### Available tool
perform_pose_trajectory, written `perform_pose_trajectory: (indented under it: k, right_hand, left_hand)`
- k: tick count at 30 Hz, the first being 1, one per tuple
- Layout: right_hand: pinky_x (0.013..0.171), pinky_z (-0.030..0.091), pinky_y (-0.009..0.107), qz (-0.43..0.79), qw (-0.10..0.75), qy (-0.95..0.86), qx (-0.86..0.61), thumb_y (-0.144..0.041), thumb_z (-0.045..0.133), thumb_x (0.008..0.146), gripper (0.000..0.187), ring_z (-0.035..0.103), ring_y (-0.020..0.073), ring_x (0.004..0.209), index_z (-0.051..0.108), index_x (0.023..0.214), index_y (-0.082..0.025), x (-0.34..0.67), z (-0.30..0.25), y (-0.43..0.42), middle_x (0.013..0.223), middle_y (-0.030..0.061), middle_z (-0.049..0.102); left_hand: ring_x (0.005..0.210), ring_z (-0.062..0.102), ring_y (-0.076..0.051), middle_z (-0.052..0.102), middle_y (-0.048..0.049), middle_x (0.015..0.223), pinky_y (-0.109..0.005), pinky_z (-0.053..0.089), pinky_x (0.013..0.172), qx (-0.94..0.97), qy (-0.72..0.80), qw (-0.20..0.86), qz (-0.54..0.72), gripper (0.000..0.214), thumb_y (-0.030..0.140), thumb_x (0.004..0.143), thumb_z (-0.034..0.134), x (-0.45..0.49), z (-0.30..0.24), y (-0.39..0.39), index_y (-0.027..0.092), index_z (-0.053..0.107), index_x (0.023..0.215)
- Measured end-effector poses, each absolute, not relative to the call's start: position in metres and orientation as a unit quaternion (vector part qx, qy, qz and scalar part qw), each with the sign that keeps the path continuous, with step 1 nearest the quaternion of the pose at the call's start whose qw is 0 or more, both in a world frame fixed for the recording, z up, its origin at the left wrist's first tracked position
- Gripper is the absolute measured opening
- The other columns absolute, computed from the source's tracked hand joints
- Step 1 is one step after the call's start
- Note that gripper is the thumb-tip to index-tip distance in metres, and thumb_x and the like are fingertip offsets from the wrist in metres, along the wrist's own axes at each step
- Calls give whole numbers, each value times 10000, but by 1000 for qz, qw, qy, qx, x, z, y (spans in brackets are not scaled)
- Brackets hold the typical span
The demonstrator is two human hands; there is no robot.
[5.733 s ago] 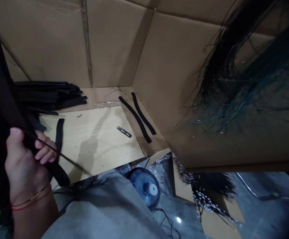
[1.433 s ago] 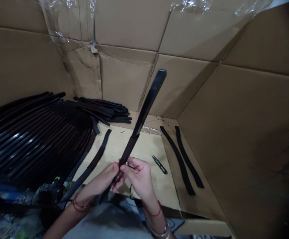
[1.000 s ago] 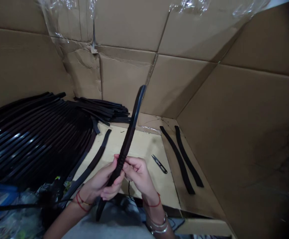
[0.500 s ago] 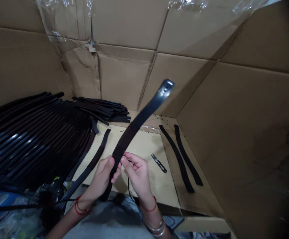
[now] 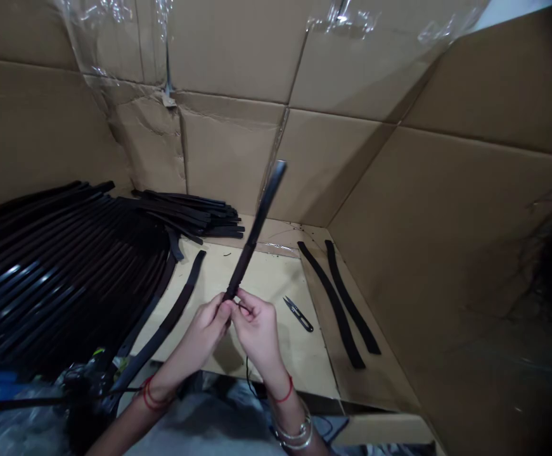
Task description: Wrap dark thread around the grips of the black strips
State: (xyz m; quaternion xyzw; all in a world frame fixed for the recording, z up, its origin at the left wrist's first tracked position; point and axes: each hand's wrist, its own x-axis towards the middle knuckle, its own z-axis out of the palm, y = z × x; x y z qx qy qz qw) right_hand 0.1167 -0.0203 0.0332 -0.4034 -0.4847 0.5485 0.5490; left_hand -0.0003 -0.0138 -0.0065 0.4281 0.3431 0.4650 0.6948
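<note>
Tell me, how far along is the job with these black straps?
Two straps lying apart at the right look done. One strap is in hand, pinched by the left hand and right hand. The big stack of straps at the left looks still to do, and that is most of them.

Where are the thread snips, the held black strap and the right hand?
Thread snips (image 5: 298, 315), head view, on the middle of the snips.
Black strap (image 5: 255, 229), head view, on its raised length.
Right hand (image 5: 256, 332), head view, on the back of the hand.

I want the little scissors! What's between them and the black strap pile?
Head view: one black strap lies on the plywood board between the thread snips and the pile, under the strap held by the left hand and right hand.
</note>
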Motion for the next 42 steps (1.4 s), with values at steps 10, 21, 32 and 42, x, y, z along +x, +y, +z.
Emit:
perform_pose_trajectory:
  k: [10, 21, 32, 42]
  right_hand:
    - [450, 466, 229, 555, 554, -467, -409, -405, 796, 695, 310, 583, 131, 466, 707, 815, -134, 125, 35, -29, 548, 14, 653]
    - [487, 531, 239, 507, 593, -460, -425, -334, 799, 696, 228, 637, 152, 481, 694, 783, -152, 122, 31, -36, 551, 19, 682]
    - [362, 469, 210, 454, 636, -452, -430, -381, 797, 708, 275, 617, 153, 390, 615, 679, -177, 117, 43, -46, 477, -11, 619]
    - [410, 502, 210, 456, 630, -458, -430, -393, 798, 715, 288, 644, 152, 440, 615, 686, -174, 119, 39, -52, 532, 10, 652]
  left_hand:
    - [311, 321, -66, 393, 87, 424, -201, 319, 341, 410, 289, 761, 411, 648, 828, 745, 408, -4, -10, -22, 184, 473, 738]
    - [446, 216, -47, 318, 80, 535, -198, 162, 440, 400, 265, 786, 390, 609, 750, 777, 494, -8, -2, -25, 142, 517, 751]
    - [334, 172, -51, 218, 96, 406, -213, 139, 349, 413, 212, 840, 280, 701, 844, 775, 278, -9, 0, -25, 193, 427, 562]
    - [367, 144, -48, 217, 96, 456, -215, 118, 372, 407, 163, 862, 256, 534, 678, 823, 434, -12, 10, -23, 184, 436, 623]
